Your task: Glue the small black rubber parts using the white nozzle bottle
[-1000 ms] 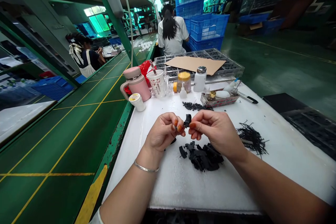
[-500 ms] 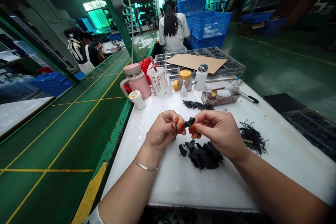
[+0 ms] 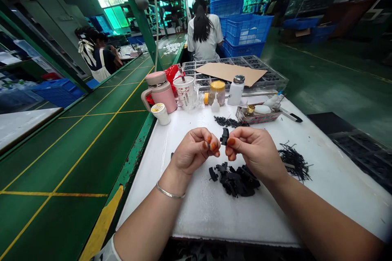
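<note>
Just above a pile of black parts [image 3: 237, 180] on the tabletop [image 3: 214, 216], fingers of the right hand [image 3: 257, 151] pinch a small black part [image 3: 225, 135], while those of the left hand [image 3: 194, 153] curl tight beside it.

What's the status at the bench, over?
Right hand pinches black part. Left hand curled shut beside it, contact unclear. Below: pile of parts on table; nothing between.

We see a black part [image 3: 225, 136], a white table [image 3: 196, 208], a pink mug [image 3: 161, 91], blue crates [image 3: 245, 28], and a green belt [image 3: 92, 130] with yellow lines.
</note>
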`<state>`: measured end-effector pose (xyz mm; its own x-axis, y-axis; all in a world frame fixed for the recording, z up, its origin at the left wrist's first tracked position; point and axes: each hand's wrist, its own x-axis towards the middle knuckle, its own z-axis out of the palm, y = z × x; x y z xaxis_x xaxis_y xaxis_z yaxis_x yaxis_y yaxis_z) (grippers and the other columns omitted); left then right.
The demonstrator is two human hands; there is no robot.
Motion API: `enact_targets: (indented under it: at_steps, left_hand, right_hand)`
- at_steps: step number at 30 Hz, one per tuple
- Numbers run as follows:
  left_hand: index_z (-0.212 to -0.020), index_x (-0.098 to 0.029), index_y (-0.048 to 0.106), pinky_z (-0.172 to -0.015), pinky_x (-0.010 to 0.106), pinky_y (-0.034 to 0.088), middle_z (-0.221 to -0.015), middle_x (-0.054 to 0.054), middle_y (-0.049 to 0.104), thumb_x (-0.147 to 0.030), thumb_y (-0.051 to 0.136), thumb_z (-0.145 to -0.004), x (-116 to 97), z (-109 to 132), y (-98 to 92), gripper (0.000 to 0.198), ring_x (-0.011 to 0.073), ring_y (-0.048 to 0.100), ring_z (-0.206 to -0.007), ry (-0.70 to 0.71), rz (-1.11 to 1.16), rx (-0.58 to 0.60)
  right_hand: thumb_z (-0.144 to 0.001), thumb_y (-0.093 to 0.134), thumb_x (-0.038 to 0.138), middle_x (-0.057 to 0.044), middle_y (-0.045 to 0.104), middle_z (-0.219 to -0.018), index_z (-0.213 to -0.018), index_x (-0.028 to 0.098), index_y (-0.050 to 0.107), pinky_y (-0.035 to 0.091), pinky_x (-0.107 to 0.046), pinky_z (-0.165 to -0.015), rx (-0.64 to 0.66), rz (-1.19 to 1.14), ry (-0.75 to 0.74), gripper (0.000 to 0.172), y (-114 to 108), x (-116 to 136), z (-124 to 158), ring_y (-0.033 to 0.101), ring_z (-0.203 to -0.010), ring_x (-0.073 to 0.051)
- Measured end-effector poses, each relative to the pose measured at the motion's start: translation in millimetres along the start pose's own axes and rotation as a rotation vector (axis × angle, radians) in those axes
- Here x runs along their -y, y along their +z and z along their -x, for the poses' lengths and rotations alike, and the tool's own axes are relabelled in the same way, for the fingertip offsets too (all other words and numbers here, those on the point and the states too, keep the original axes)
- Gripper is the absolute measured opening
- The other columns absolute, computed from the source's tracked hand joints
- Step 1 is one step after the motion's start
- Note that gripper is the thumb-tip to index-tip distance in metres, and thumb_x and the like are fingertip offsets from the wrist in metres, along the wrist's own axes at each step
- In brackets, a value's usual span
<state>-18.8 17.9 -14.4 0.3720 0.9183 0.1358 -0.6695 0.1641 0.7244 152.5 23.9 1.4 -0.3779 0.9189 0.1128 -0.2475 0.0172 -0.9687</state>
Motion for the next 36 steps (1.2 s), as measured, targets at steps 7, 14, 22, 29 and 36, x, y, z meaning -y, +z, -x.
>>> enact_targets:
  at_steps: [7,14,22,29,36]
  left_hand:
    - [-0.077,-0.014,0.061,-0.062,0.020,0.055,-0.067,-0.001,0.060,-0.021,0.081,-0.065,-1,-2,-0.4,0.024,0.0095,0.061,-0.064,-0.038,0.054,-0.108]
    - [-0.080,-0.015,0.064,-0.065,0.020,0.056,-0.073,0.000,0.066,-0.016,0.080,-0.066,3,-3,1.0,0.022,0.0091,0.064,-0.065,-0.066,0.102,-0.142]
    - [-0.080,-0.013,0.066,-0.062,0.019,0.056,-0.072,0.002,0.068,-0.015,0.080,-0.065,4,-3,3.9,0.021,0.0106,0.065,-0.065,-0.102,0.124,-0.186]
    - [-0.079,-0.011,0.066,-0.061,0.018,0.056,-0.070,0.002,0.068,-0.013,0.079,-0.067,6,-3,2.6,0.019,0.0095,0.064,-0.063,-0.136,0.116,-0.156]
    - [-0.080,-0.011,0.064,-0.068,0.026,0.057,-0.077,0.003,0.067,-0.016,0.076,-0.071,8,-2,0.9,0.016,0.0146,0.065,-0.073,-0.196,0.040,-0.076]
  right_hand:
    - [-0.070,0.079,0.039,0.000,0.062,-0.054,-0.064,0.014,0.062,0.044,-0.018,-0.042,0.033,-0.151,0.161,0.031,-4,-1,-6,0.054,-0.043,-0.008]
    - [-0.067,0.081,0.033,0.000,0.062,-0.053,-0.062,0.014,0.062,0.043,-0.017,-0.042,0.043,-0.164,0.202,0.027,-5,3,-5,0.052,-0.042,-0.007]
    - [-0.070,0.078,0.033,0.001,0.062,-0.053,-0.062,0.013,0.062,0.042,-0.016,-0.042,0.041,-0.225,0.257,0.027,-7,4,-6,0.052,-0.042,-0.006]
    - [-0.071,0.079,0.035,0.000,0.064,-0.055,-0.065,0.013,0.065,0.047,-0.019,-0.045,0.017,-0.008,0.079,0.026,-5,11,1,0.056,-0.045,-0.009]
    - [-0.076,0.074,0.022,0.001,0.065,-0.057,-0.069,0.014,0.065,0.050,-0.018,-0.048,-0.029,0.325,-0.164,0.014,0,22,10,0.061,-0.050,-0.010]
